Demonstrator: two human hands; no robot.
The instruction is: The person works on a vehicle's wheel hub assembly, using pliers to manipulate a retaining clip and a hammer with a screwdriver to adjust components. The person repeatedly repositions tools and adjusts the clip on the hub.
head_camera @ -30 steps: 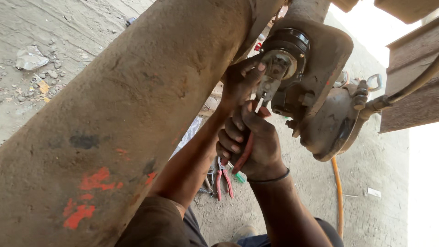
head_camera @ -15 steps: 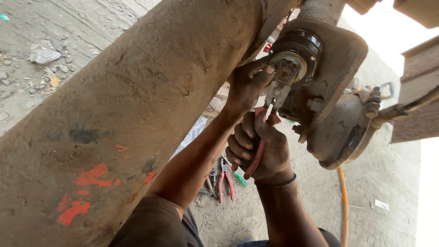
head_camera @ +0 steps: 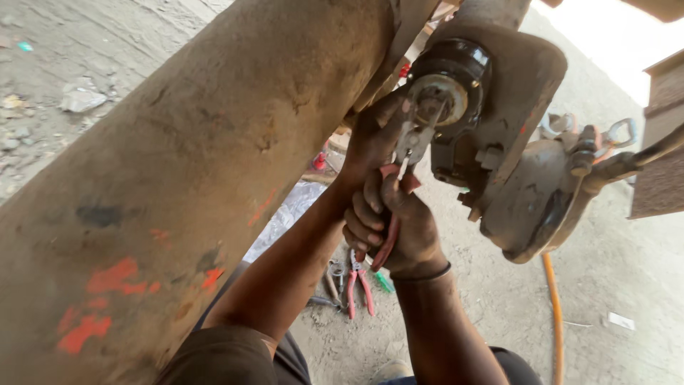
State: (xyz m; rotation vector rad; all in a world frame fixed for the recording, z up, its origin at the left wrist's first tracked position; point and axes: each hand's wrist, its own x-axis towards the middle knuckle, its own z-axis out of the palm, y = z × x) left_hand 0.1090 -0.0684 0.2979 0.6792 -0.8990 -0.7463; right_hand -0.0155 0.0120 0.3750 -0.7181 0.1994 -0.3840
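My right hand is closed around the red handles of a pair of pliers. Their metal jaws point up at the round metal hub end of a black cylindrical part. My left hand reaches up beside the jaws, fingertips touching the hub and the pliers' head. The hub sits on a dirty metal bracket under a vehicle, next to a large muddy beam with red paint marks.
On the dirt ground below lie red-handled pliers, a green-handled tool and other small tools. An orange hose runs down at the right. A brake plate with shackles hangs right of the hub. Stones and litter lie at upper left.
The view has shifted slightly, so the hub sits lower and further left. Both hands stay at the hub with the pliers still gripped; the left fingertips have moved closer to the jaws.
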